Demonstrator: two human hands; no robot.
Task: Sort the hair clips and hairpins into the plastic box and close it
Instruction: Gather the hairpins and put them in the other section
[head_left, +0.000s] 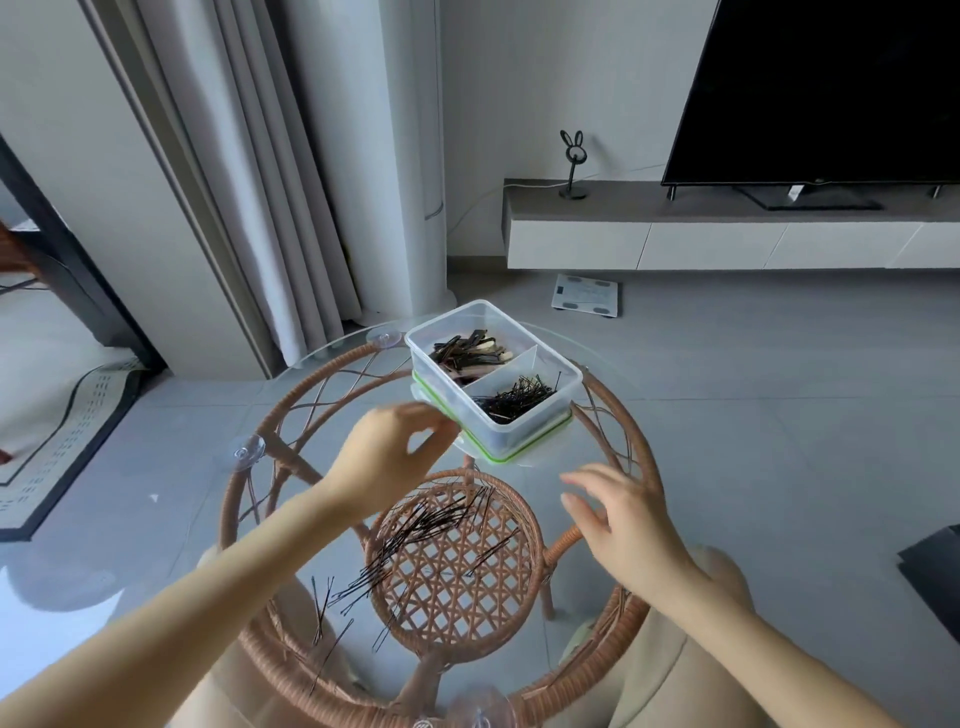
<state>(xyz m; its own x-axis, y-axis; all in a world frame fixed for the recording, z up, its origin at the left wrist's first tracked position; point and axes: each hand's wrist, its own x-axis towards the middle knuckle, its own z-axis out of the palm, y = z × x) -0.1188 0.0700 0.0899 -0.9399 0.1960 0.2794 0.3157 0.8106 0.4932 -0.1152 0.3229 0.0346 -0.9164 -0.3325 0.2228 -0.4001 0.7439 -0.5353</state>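
Note:
A clear plastic box (525, 425) stands open at the far side of the round glass table (171, 566), resting on its green-rimmed lid (501, 458). Its far compartment holds black and beige hair clips (467, 353); the near one holds black hairpins (519, 400). More loose hairpins (431, 525) lie spread on the glass in front of me, some further left (332, 597). My left hand (389, 452) is at the box's near-left corner, thumb and forefinger tips curled together; whether they pinch anything is hidden. My right hand (623, 519) hovers above the table's right side with relaxed, spread fingers, holding nothing.
The glass top sits on a rattan frame (636, 452) with a small woven shelf (457, 566) below. Beyond are a curtain (270, 208), a TV (831, 88) on a low cabinet (675, 239), and a bathroom scale (587, 301) on the tiled floor.

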